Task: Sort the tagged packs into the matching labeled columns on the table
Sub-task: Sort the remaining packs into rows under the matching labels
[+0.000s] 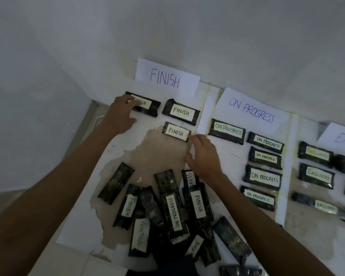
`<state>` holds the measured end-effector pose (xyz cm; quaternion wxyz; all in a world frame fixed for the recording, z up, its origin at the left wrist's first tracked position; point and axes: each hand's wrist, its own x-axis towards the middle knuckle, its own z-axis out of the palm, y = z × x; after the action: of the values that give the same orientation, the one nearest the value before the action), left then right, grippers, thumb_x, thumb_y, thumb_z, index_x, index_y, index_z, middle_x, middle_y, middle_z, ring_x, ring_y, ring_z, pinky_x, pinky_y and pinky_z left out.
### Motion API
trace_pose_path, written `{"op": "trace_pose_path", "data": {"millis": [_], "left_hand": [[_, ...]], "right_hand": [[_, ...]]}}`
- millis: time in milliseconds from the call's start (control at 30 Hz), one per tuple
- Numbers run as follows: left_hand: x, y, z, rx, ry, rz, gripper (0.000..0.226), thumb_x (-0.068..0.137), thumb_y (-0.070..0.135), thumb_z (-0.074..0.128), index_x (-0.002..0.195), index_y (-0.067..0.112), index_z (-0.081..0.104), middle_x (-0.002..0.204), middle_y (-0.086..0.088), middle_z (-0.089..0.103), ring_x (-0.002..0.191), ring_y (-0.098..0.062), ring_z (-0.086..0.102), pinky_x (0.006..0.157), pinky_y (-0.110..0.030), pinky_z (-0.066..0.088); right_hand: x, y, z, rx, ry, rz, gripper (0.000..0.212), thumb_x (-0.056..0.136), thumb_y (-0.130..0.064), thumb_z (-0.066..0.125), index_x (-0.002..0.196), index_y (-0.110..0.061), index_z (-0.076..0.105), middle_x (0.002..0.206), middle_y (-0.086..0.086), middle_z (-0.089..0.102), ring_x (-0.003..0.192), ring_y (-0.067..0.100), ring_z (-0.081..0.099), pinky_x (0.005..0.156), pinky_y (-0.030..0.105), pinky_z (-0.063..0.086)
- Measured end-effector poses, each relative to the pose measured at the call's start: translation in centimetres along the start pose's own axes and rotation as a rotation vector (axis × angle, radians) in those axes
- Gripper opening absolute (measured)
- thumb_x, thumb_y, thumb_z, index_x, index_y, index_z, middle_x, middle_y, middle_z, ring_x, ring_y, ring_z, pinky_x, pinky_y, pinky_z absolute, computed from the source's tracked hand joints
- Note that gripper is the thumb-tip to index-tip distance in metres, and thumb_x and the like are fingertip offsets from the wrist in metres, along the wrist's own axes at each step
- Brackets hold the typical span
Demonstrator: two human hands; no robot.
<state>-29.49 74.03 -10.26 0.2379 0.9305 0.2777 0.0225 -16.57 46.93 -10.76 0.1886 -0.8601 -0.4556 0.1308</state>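
Head view: my flat left hand [122, 114] presses the upper pack [148, 105], my relaxed right hand [203, 154] touches the lower pack [175, 132]; chipped table [157, 154] beneath both, white wall [187, 26] beyond.

Single head-worn wide-angle view, looking forward and steeply down.
The camera sits close above the near edge of the worktop [157, 154] and faces its far edge, which slants down to the right across the frame. The wall [187, 26] behind that edge fills the upper half, and the worktop's right side runs out of view.
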Motion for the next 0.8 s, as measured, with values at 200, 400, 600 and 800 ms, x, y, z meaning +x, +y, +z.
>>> {"op": "trace_pose_path", "data": {"millis": [200, 400, 600, 800], "left_hand": [[-7.4, 1.2, 0.8, -0.162, -0.058, -0.069, 0.045, 0.08, 0.006, 0.067, 0.123, 0.008, 0.056, 0.122, -0.019, 0.051, 0.115, -0.034, 0.046, 0.1, -0.041, 0.037], [-15.8, 2.4, 2.2, -0.072, -0.053, -0.197, 0.042, 0.077, 0.018, 0.064, 0.119, 0.011, 0.058, 0.114, -0.02, 0.053, 0.105, -0.036, 0.048, 0.088, -0.048, 0.046], [-21.5, 3.1, 4.0, 0.094, -0.033, -0.404, 0.056, 0.078, 0.036, 0.067, 0.122, 0.006, 0.05, 0.114, -0.023, 0.046, 0.105, -0.039, 0.045, 0.077, -0.046, 0.047], [-22.6, 5.0, 4.4, 0.192, -0.02, -0.379, 0.041, 0.089, 0.024, 0.053, 0.118, -0.005, 0.048, 0.111, -0.026, 0.049, 0.1, -0.04, 0.049, 0.068, -0.047, 0.047]], "right_hand": [[-2.4, -2.6, -1.0, 0.0, -0.051, -0.061, 0.047, 0.08, -0.019, 0.062, 0.124, -0.007, 0.054, 0.114, 0.017, 0.057, 0.099, 0.035, 0.057, 0.082, 0.042, 0.048], [-5.9, -5.3, -0.7, 0.007, -0.089, -0.093, 0.048, 0.077, -0.013, 0.062, 0.124, -0.007, 0.054, 0.116, 0.015, 0.057, 0.099, 0.034, 0.058, 0.083, 0.043, 0.05], [-9.4, -6.6, 0.1, 0.007, -0.104, -0.096, 0.044, 0.079, -0.017, 0.058, 0.122, -0.008, 0.055, 0.114, 0.013, 0.058, 0.094, 0.032, 0.058, 0.077, 0.04, 0.049], [-11.3, -6.5, 0.3, 0.018, -0.128, -0.129, 0.041, 0.081, -0.018, 0.058, 0.121, -0.006, 0.057, 0.113, 0.014, 0.06, 0.093, 0.031, 0.059, 0.078, 0.038, 0.049]]}}
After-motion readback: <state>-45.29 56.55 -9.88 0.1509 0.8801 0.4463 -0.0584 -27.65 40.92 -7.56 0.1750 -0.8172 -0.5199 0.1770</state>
